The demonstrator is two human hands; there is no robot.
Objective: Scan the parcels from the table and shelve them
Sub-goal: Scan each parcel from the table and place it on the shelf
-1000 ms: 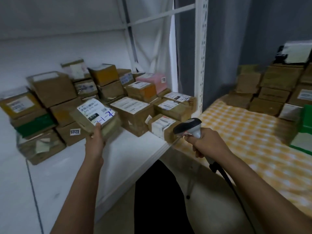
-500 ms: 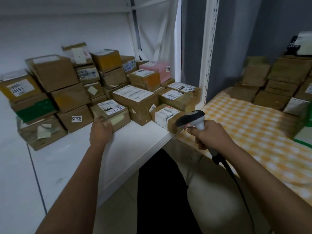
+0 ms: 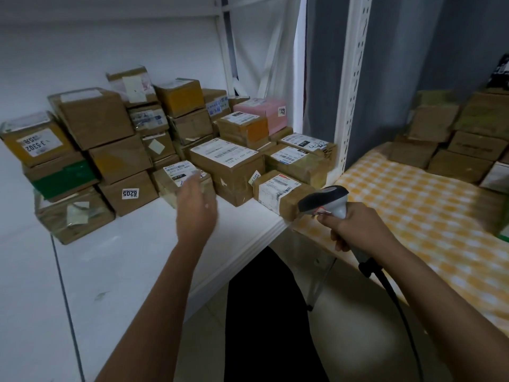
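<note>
Parcel (image 3: pixel 180 176) on the white shelf (image 3: pixel 132 260), just beyond your left hand (image 3: pixel 196 208) (fingers relaxed, holding nothing); your right hand (image 3: pixel 355 230) grips the scanner (image 3: pixel 325 201) right of it.

This is a parcel storage room. A white metal shelf (image 3: pixel 154 260) holds many labelled cardboard parcels (image 3: pixel 228 164), more boxes (image 3: pixel 454 144) stand on a checked worktop (image 3: pixel 413 205), and a barcode scanner (image 3: pixel 327 202) is in use.
</note>
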